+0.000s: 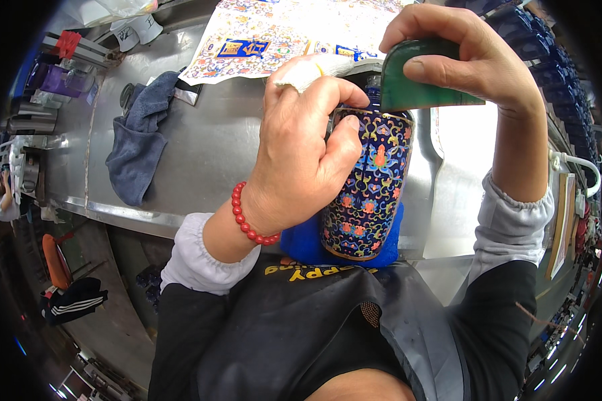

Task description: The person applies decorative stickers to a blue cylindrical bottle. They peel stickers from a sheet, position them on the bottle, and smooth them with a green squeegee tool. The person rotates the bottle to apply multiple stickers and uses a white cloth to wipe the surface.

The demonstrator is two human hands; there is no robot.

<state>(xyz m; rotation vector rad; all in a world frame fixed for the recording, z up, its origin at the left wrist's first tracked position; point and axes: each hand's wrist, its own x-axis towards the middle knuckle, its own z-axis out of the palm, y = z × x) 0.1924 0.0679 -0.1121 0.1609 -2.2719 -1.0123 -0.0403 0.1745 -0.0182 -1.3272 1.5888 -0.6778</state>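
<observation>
A dark blue bottle (368, 194) with a colourful floral pattern stands or leans in front of me, its base nearest my body, over a blue cloth (304, 240). My left hand (301, 147) is closed on the bottle's shoulder with thumb and forefinger. Tucked in the same hand is a piece of white cloth or tissue (308, 75). A green, round-backed scraper (396, 83) is pinched in my right hand (475, 60). Its straight edge is beside the bottle's neck (373, 87); whether it touches the bottle I cannot tell.
Beyond the bottle lies a floral printed sheet (274, 30) on the metal table (201, 154). A crumpled grey-blue towel (137, 144) is at the left. A bright white panel (468, 180) is at the right, past it a wooden-edged board (560, 227). Several blue bottles (548, 67) line the far right.
</observation>
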